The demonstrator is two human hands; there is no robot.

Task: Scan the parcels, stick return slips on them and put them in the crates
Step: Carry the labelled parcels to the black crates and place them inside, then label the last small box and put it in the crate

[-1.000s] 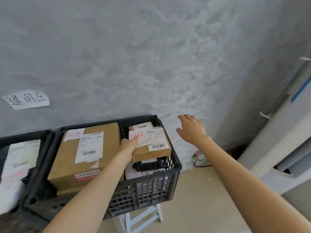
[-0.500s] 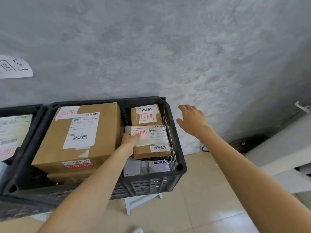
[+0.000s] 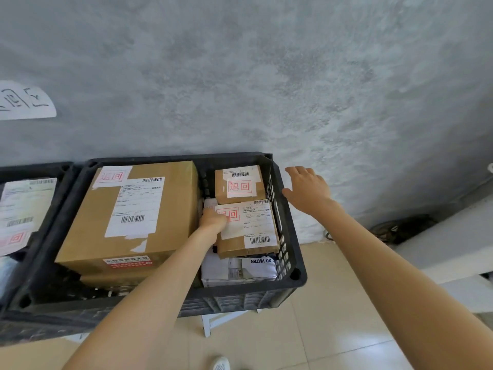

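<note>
Your left hand (image 3: 213, 221) grips the left edge of a small cardboard parcel (image 3: 248, 228), fingers curled over its return slip (image 3: 231, 214), whose red stamp is half covered. The parcel lies inside the black crate (image 3: 292, 276), at the 3 o'clock side, its right edge close against the crate's slotted right wall. Its front edge rests tilted on a white pack printed "SD WATER" (image 3: 240, 269) at the crate's 5 o'clock corner. At 12 o'clock from it, touching or nearly so, lies a smaller stamped parcel (image 3: 240, 184) close to the crate's back wall.

A large cardboard box (image 3: 128, 217) fills the crate's 9 o'clock half; only a narrow gap runs between its right edge and the small parcels, and your left hand sits in that gap.

Your right hand (image 3: 306, 189) hovers open, fingers spread and holding nothing, just outside the crate's right rim, near the grey wall (image 3: 266, 76).

A second crate (image 3: 34, 166) stands touching at 9 o'clock, holding labelled parcels. The crate rests on a white stool (image 3: 210, 320) over tiled floor (image 3: 320, 329), which lies open at 4 o'clock.
</note>
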